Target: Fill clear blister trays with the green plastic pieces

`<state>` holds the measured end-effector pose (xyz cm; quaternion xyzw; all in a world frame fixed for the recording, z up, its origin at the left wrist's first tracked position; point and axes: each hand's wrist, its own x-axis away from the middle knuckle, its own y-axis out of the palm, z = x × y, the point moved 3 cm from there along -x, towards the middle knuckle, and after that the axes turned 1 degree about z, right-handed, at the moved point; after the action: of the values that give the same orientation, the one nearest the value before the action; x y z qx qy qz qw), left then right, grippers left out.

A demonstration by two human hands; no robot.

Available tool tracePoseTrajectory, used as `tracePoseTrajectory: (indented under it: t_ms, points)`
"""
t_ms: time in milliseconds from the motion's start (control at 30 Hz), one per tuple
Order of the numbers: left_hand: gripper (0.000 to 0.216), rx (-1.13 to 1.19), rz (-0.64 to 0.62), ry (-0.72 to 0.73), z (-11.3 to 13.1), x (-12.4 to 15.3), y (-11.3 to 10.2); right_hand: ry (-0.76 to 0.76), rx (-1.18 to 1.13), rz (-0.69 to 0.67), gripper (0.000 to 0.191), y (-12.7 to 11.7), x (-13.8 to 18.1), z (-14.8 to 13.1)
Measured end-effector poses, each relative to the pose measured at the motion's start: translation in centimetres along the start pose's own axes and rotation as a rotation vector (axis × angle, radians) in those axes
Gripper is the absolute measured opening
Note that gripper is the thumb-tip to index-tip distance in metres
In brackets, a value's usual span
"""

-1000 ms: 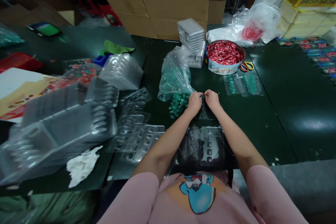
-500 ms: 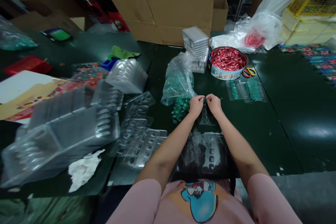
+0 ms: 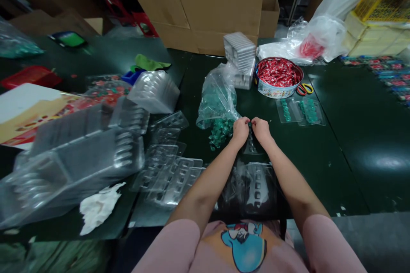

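My left hand and my right hand meet over the far end of a clear plastic blister tray. Both are closed, fingertips pinched close together; a speck of green shows between them, but what each one grips is hidden. Beside my left hand lies a heap of small translucent green pieces, spilling from a clear plastic bag. Right of my hands, two flat trays rest on the table, a left tray and a right tray, both with green pieces in their hollows.
A round tin of red wrapped packets stands beyond my hands, with scissors next to it. Loose blister trays and large tray stacks cover the left side. A cardboard box rises at the back.
Both hands remain at the far end of the blister tray, their fingertips shifted slightly towards me. The green piece seen between them earlier is now less visible.
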<state>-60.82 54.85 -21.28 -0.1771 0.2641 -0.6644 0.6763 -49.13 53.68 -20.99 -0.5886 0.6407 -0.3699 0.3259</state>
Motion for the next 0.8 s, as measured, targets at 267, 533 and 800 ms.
tracePoseTrajectory:
  t_ms: [267,533,800]
  points:
    - [0.028,0.115,-0.058,-0.008,-0.2,0.1,-0.1,-0.05,-0.008,0.043,0.026,0.4,0.8,1.1]
    - [0.029,0.071,-0.118,0.012,-0.6,0.2,0.3,-0.077,0.085,0.018,0.027,-0.1,1.6,0.8]
    - [0.03,-0.131,-0.188,0.023,-0.2,0.1,0.4,-0.151,0.21,0.031,0.026,0.1,2.0,0.6]
